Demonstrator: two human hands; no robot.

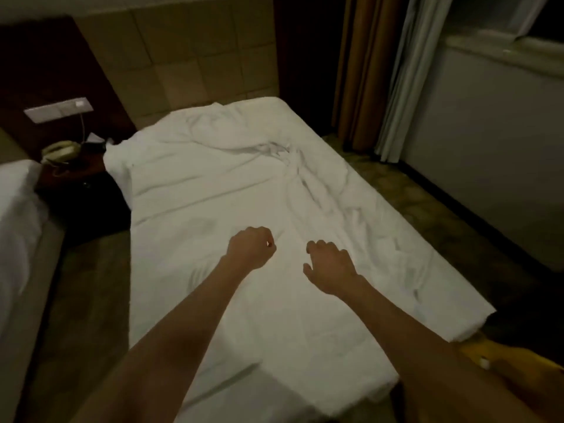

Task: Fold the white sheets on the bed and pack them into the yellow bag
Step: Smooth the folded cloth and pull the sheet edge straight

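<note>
- Dim hotel room; phone on the nightstand far left; white sheets lie spread and rumpled across the bed
- my left hand hovers curled into a fist, holding nothing I can see
- my right hand hangs loosely open, empty
- yellow bag waits low right; careless grabbing may bunch the layers into a crooked fold

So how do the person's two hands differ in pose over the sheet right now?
The left hand is curled into a loose fist; the right hand is open, fingers spread and bent downward. The left reaches slightly farther up the white sheet. Neither visibly grips fabric; both extend on bare forearms.
</note>
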